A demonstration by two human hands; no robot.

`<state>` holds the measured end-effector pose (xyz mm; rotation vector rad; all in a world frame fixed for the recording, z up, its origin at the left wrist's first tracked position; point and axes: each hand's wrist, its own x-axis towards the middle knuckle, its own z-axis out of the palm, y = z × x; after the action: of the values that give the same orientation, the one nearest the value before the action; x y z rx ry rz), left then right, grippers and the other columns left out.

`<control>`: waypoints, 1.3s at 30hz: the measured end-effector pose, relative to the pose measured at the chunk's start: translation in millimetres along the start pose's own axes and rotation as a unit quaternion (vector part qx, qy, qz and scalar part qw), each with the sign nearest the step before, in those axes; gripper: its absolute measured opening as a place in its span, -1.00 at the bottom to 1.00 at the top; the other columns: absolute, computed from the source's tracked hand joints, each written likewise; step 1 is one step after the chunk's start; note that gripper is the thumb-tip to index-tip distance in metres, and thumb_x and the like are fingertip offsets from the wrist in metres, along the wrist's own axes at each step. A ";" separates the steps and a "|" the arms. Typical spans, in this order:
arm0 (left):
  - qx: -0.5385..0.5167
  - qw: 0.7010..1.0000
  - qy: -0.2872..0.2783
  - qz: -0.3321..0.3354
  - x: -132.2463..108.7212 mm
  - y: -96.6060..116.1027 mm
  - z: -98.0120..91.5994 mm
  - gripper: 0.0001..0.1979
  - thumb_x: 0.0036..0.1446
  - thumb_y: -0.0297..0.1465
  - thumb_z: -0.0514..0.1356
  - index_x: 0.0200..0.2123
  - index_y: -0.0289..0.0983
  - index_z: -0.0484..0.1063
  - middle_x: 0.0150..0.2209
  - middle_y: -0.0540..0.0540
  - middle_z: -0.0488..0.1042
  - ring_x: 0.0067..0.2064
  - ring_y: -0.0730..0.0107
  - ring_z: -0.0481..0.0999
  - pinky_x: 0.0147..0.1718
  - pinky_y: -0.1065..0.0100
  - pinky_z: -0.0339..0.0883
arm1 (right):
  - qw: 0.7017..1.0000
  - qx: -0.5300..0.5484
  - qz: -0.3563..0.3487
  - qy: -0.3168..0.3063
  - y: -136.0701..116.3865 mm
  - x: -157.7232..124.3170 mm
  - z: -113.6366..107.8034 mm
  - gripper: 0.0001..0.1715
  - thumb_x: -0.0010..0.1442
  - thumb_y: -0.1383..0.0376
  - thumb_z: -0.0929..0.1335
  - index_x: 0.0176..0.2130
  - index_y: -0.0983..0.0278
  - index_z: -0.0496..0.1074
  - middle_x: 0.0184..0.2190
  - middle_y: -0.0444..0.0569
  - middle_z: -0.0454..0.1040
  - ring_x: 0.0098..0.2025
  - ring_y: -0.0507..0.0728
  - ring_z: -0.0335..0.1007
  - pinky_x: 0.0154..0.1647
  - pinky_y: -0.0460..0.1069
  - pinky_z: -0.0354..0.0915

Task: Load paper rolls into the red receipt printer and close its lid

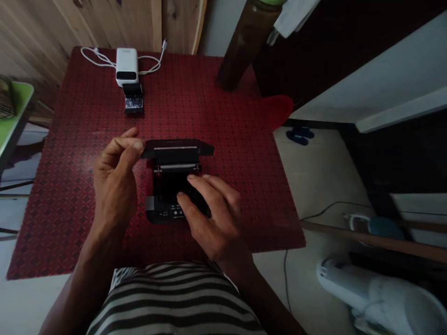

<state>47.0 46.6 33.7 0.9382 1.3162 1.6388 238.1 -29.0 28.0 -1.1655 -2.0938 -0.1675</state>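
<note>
A small black and red device that looks like a label printer (151, 211) lies on the table with its lid (178, 149) raised. Between the thumb and fingers of my left hand (120, 172) is the left corner of that lid. My right hand (216, 214) reaches over the printer's right side, fingers apart, tips at the edge of the dark open compartment. Nothing shows between those fingers. A bright metal bar (177, 166) runs across below the lid. Buttons with white marks sit at the front. The compartment's inside is too dark to make out.
On the red patterned table (244, 186), a white power bank (126, 65) with white cables stands at the back left, a black piece with white markings (134, 103) before it. A tall dark bottle (240, 46) stands at the back right. Slippers (299, 134) lie on the floor.
</note>
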 end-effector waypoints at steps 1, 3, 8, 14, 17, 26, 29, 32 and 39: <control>0.012 1.000 0.003 -0.014 -6.7 -1.1 -5.7 -0.87 0.18 -0.31 0.55 -0.25 -0.14 0.69 0.05 -0.09 0.74 0.44 0.01 0.54 0.53 -0.03 0.27 | 1.000 -0.008 0.009 -0.002 -2.1 -2.8 -0.9 -0.72 0.47 0.50 0.51 0.10 0.23 0.66 0.30 0.11 0.72 0.40 0.26 0.50 0.40 0.18 0.52; 0.046 0.997 0.004 -0.061 -19.9 -4.0 -18.5 -0.62 0.11 -0.32 0.55 0.03 -0.11 0.74 0.22 -0.10 0.72 0.46 -0.05 0.54 0.53 -0.10 0.30 | 1.000 -0.012 0.017 -0.012 -3.4 -6.1 -1.1 -0.66 0.44 0.52 0.52 0.12 0.20 0.65 0.42 0.09 0.64 0.54 0.26 0.41 0.50 0.21 0.45; 0.076 0.981 -0.043 -0.175 -45.6 -10.8 -42.6 -0.19 0.10 -0.14 0.62 0.41 -0.06 0.56 0.48 -0.20 0.55 0.55 -0.22 0.47 0.54 -0.22 0.35 | 0.999 0.032 0.007 -0.026 5.7 -4.4 5.9 -0.80 0.53 0.47 0.46 0.01 0.21 0.66 0.25 0.06 0.77 0.38 0.18 0.66 0.51 0.17 0.44; 0.062 0.971 -0.086 -0.213 -54.3 -11.1 -46.3 -0.23 0.22 -0.04 0.59 0.42 -0.15 0.60 0.41 -0.25 0.62 0.45 -0.27 0.59 0.48 -0.21 0.44 | 0.998 0.048 0.012 -0.039 8.8 0.2 5.1 -0.78 0.56 0.47 0.44 -0.02 0.20 0.69 0.14 -0.01 0.82 0.24 0.15 0.77 0.43 0.14 0.50; 0.083 0.971 -0.094 -0.205 -54.5 -11.2 -47.5 -0.29 0.28 -0.04 0.56 0.41 -0.13 0.62 0.36 -0.22 0.67 0.43 -0.23 0.61 0.44 -0.15 0.50 | 0.997 0.058 0.020 -0.053 7.6 2.1 2.7 -0.75 0.54 0.49 0.43 -0.01 0.20 0.69 0.15 -0.02 0.82 0.25 0.15 0.77 0.42 0.15 0.51; 0.089 0.972 -0.103 -0.190 -54.2 -12.2 -45.2 -0.29 0.28 -0.01 0.55 0.41 -0.13 0.62 0.31 -0.22 0.69 0.33 -0.19 0.69 0.33 -0.07 0.61 | 0.993 0.084 0.033 -0.073 8.2 5.8 -0.5 -0.79 0.53 0.51 0.44 0.01 0.28 0.68 0.13 0.05 0.83 0.24 0.19 0.77 0.41 0.15 0.54; 0.094 0.975 -0.092 -0.179 -55.3 -17.4 -46.2 -0.32 0.30 0.00 0.54 0.39 -0.09 0.63 0.30 -0.19 0.70 0.31 -0.15 0.70 0.32 -0.05 0.61 | 0.994 0.084 0.031 -0.067 8.1 6.2 1.5 -0.75 0.52 0.52 0.43 0.02 0.25 0.68 0.14 0.03 0.82 0.25 0.18 0.77 0.40 0.14 0.56; 0.091 0.978 -0.083 -0.169 -59.3 -21.9 -49.6 -0.37 0.34 -0.01 0.52 0.38 -0.07 0.64 0.34 -0.17 0.68 0.35 -0.14 0.67 0.38 -0.06 0.55 | 0.995 0.084 0.024 -0.049 6.9 2.5 3.9 -0.77 0.53 0.50 0.43 0.05 0.26 0.67 0.13 0.04 0.82 0.25 0.20 0.77 0.40 0.17 0.58; 0.083 0.978 -0.103 -0.162 -73.8 -13.5 -59.4 -0.41 0.35 -0.10 0.51 0.39 0.00 0.64 0.41 -0.12 0.63 0.47 -0.14 0.56 0.46 -0.08 0.46 | 0.991 0.104 0.085 0.026 0.9 -38.4 -4.1 -0.47 0.55 0.40 0.47 0.42 0.27 0.48 0.20 0.19 0.77 0.30 0.27 0.72 0.30 0.22 0.67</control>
<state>23.6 -41.8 5.6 0.9086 1.3943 1.1667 253.6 -56.7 6.0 -1.1921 -1.9052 0.0978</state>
